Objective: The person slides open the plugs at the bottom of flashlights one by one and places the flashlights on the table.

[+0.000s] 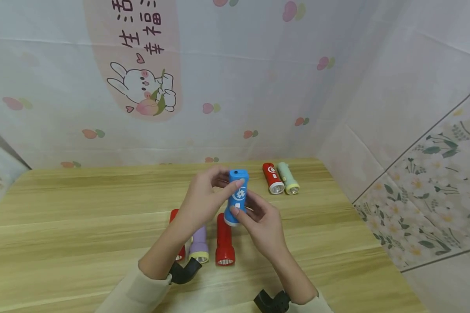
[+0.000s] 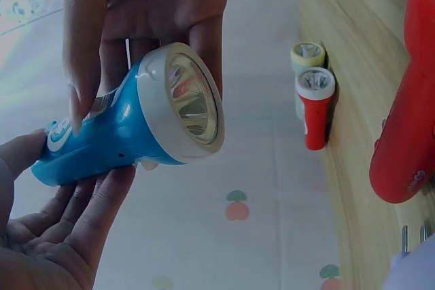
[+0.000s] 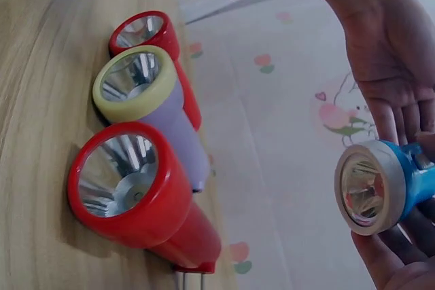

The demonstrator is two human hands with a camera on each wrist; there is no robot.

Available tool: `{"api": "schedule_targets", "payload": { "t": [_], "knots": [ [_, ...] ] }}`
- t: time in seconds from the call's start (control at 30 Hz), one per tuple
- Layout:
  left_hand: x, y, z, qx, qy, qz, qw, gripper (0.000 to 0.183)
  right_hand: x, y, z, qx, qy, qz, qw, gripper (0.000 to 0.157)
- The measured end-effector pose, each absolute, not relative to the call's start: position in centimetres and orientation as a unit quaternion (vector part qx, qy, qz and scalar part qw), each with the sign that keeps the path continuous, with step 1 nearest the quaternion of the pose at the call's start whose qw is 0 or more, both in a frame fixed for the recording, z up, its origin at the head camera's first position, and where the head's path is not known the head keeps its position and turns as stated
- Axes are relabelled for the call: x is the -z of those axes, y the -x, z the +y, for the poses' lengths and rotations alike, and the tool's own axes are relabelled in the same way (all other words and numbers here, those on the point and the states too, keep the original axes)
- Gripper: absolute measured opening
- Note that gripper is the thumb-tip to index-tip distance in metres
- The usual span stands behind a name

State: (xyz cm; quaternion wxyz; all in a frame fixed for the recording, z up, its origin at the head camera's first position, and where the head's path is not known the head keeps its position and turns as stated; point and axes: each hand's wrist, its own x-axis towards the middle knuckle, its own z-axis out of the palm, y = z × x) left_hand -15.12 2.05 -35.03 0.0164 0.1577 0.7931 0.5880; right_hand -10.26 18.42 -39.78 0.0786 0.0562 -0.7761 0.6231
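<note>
Both hands hold a blue flashlight (image 1: pixel 238 195) above the table, its lens end pointing down. My left hand (image 1: pixel 203 198) grips it near the tail, with the thumb across the front. Lower down, my right hand (image 1: pixel 264 224) pinches the body near the head, its thumb beside a white switch. The left wrist view shows the flashlight's white rim (image 2: pixel 155 103) and clear lens. Beneath the hands lie a red flashlight (image 1: pixel 225 241), a lavender flashlight (image 1: pixel 199 243) with a yellow rim, and another red flashlight (image 1: pixel 174 214) partly hidden by my left forearm.
A red flashlight (image 1: pixel 272 176) with a white rim and a mint green flashlight (image 1: pixel 287 176) lie side by side at the back right of the wooden table (image 1: pixel 82 204). Two metal prongs (image 3: pixel 194 280) stick out of the nearest red flashlight's tail. Printed cloth (image 1: pixel 227 78) hangs behind the table.
</note>
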Motion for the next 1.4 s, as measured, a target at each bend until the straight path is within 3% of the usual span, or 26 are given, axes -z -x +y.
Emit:
{"api": "schedule_targets", "payload": {
  "t": [0.27,0.53,0.9,1.4],
  "knots": [
    [34.5,13.5,1.1,-0.591,-0.173,0.788,-0.002,0.037,38.8,10.0,18.1,-0.610,-0.088,-0.783,0.087,0.042],
    [34.0,12.0,0.0,-0.605,-0.200,0.771,-0.024,0.036,38.0,9.8,18.2,-0.578,-0.161,-0.793,0.104,0.043],
    [33.2,10.7,-1.7,-0.609,-0.205,0.766,0.013,0.032,37.8,9.0,17.7,-0.530,-0.234,-0.803,0.136,0.044],
    [33.0,10.4,-2.5,-0.628,-0.212,0.748,0.044,0.030,37.9,8.2,17.5,-0.501,-0.242,-0.818,0.149,0.042]
  ]
}}
